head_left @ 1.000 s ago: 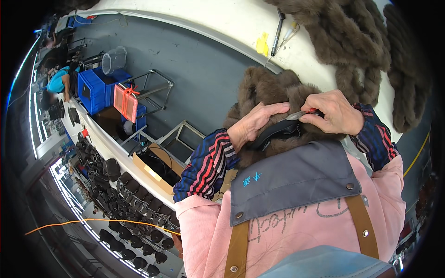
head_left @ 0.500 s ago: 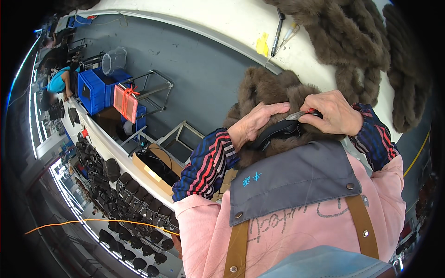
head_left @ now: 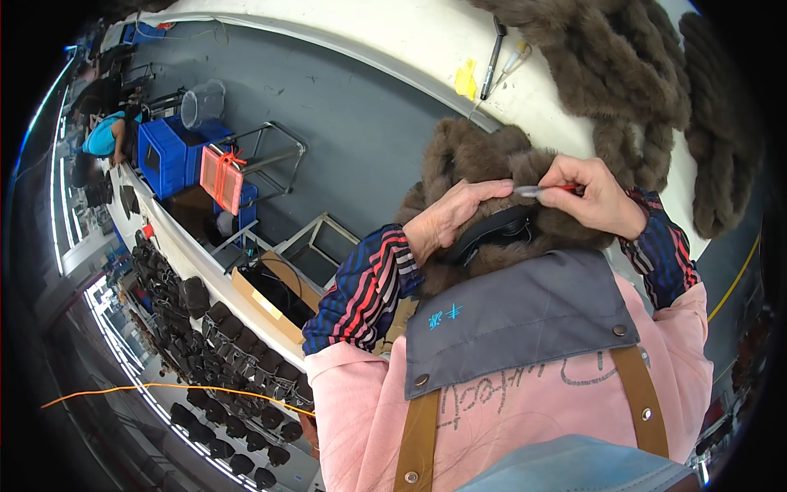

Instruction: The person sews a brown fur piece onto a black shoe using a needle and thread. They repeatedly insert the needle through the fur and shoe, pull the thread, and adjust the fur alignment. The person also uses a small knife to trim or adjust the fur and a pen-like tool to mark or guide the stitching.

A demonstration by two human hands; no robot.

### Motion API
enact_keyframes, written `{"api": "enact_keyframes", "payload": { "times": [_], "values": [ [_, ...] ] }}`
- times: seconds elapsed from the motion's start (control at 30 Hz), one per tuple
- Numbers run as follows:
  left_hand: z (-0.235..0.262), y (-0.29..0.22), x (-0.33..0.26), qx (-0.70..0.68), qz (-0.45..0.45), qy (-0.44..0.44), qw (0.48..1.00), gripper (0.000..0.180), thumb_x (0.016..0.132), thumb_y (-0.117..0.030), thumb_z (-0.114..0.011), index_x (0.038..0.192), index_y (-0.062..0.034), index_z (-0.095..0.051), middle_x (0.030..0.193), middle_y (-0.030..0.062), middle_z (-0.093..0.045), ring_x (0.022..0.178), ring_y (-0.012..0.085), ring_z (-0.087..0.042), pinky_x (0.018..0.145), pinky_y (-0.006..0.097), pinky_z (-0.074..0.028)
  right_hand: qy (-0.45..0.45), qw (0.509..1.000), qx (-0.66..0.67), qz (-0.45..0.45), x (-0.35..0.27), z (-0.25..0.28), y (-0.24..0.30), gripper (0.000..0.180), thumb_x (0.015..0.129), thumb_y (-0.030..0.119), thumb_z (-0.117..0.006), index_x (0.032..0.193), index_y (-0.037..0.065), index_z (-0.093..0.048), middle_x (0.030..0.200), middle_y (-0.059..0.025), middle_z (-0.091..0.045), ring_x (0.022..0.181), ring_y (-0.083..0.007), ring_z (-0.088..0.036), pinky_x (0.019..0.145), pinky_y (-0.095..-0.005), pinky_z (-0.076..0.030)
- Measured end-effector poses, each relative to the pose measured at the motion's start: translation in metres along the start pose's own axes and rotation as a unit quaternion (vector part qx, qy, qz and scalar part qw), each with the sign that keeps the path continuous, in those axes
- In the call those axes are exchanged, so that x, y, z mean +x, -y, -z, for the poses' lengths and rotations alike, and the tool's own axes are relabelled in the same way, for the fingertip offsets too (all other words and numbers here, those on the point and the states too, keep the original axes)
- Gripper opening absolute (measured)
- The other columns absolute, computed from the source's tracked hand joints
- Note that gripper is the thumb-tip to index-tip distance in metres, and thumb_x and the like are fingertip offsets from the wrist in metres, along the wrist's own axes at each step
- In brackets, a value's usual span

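A thick brown fur piece is bunched up in front of my chest. A smooth black band curves along its near side. My left hand is closed on the fur, its thumb lying along the top. My right hand pinches a small silver metal tool with a red part by the fingers. The tool's pale end meets the left thumb tip, just above the black band. Its exact kind is too small to make out.
More brown fur pieces lie on the white table ahead, near a black marker and a yellow scrap. Off to the left stand blue crates, a stool frame and a long bench of dark items. A person in blue is far left.
My right hand has drawn the tool slightly up and away from the black band, toward the left thumb. The left hand stays almost still on the fur.
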State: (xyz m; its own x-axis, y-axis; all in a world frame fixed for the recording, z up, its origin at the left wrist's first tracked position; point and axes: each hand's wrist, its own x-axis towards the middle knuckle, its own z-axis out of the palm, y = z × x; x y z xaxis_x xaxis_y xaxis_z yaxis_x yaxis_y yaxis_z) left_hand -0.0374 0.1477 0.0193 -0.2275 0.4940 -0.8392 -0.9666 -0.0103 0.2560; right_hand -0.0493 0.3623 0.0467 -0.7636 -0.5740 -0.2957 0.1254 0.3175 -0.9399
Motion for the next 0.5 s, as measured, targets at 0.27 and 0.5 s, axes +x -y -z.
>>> {"api": "enact_keyframes", "payload": {
  "times": [0.27,0.5],
  "values": [
    [0.0023,0.0001,0.0009,-0.024,0.011,0.041,0.999,0.027,0.086,-0.022,-0.045,0.101,-0.0033,-0.057,0.093,0.0047,-0.061,0.079,0.0113,-0.059,0.071,0.023,-0.047,-0.008,0.974,-0.194,0.116,-0.0017,-0.0049,0.0031,0.016,0.07,0.016,-0.064,0.071,0.005,-0.053,0.057,-0.0097,-0.054,0.048,-0.026,-0.05,0.043,-0.0331,-0.035],
    [0.0062,0.0056,0.0048,-0.01,0.015,0.008,1.0,0.029,0.087,-0.02,-0.042,0.106,-0.0026,-0.055,0.101,0.0039,-0.058,0.089,0.0093,-0.055,0.079,0.022,-0.043,-0.005,0.965,-0.217,0.149,0.0026,-0.0054,0.0025,0.016,0.07,0.015,-0.064,0.07,0.005,-0.052,0.057,-0.0092,-0.052,0.05,-0.0259,-0.051,0.045,-0.0335,-0.035]
  ]
}}
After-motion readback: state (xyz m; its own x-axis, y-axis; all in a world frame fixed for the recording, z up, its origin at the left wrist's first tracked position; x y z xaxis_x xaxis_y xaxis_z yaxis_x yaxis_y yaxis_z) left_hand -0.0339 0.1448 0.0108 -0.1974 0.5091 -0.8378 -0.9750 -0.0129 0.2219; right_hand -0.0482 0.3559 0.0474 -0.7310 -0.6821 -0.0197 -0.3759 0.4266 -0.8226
